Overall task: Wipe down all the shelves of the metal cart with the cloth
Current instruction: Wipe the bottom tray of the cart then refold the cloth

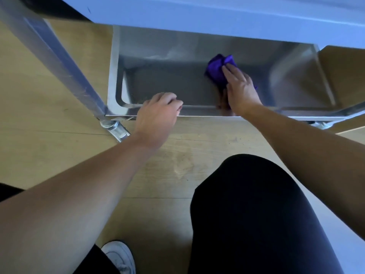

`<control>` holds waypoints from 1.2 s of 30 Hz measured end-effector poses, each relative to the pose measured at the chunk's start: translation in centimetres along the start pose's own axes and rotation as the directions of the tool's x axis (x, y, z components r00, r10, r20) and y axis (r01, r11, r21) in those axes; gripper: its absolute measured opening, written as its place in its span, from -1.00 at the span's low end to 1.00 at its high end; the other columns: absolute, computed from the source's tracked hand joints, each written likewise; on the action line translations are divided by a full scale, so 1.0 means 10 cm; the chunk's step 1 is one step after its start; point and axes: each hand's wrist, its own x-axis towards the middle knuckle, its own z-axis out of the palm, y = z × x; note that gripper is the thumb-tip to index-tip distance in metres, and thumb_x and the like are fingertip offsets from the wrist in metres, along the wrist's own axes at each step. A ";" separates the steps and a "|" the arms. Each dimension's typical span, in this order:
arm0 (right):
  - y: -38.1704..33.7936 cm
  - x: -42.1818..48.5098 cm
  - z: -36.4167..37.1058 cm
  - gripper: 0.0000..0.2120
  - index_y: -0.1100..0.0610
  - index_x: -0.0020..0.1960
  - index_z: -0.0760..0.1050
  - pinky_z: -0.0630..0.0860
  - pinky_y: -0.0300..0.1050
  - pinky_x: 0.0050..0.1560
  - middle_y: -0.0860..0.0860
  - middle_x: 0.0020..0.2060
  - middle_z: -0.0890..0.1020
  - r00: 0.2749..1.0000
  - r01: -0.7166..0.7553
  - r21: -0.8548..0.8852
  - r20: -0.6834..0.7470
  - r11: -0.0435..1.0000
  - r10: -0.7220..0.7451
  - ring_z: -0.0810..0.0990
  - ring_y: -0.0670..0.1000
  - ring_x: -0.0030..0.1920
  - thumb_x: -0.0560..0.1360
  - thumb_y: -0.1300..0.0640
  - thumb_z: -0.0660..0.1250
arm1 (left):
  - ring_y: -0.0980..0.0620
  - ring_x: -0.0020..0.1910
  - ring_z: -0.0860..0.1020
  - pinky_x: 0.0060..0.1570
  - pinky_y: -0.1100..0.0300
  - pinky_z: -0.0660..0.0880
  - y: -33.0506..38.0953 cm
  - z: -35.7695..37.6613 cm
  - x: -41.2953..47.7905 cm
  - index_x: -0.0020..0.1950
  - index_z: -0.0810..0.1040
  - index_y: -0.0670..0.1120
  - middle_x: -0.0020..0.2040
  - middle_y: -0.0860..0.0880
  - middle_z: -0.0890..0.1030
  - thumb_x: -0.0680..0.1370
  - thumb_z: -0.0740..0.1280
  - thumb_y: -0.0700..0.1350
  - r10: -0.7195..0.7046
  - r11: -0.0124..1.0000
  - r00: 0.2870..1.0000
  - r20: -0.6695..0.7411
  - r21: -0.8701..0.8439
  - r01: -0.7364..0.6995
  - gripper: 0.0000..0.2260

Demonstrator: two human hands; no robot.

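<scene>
The metal cart's bottom shelf (162, 82) is a shallow steel tray low above the floor. A purple cloth (216, 70) lies bunched on it, right of the middle. My right hand (240, 88) presses flat on the cloth with straight fingers. My left hand (158, 113) grips the shelf's front rim (197, 113) near the left corner, fingers curled over the edge. The shelf above (217, 16) hangs over the back of the tray and hides its rear part.
A cart upright (55, 60) slants down to the front left corner, with a caster (115, 129) below it. Another caster (324, 124) shows at the right. Wood floor (59, 145) surrounds the cart. My knee (256, 214) and a white shoe (120, 256) are near.
</scene>
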 end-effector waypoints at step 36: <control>1.95 -0.74 -0.09 -0.48 0.05 0.49 0.27 0.25 0.07 0.44 0.00 0.47 0.32 0.640 -0.703 0.203 -0.237 0.682 0.731 0.25 0.18 0.45 0.54 0.26 0.13 | -0.15 0.39 0.42 0.33 -0.10 0.36 1.01 0.80 0.42 0.30 0.57 -0.01 0.38 -0.04 0.51 0.62 0.23 -0.19 0.192 0.979 0.980 -0.048 -0.057 -0.195 -0.71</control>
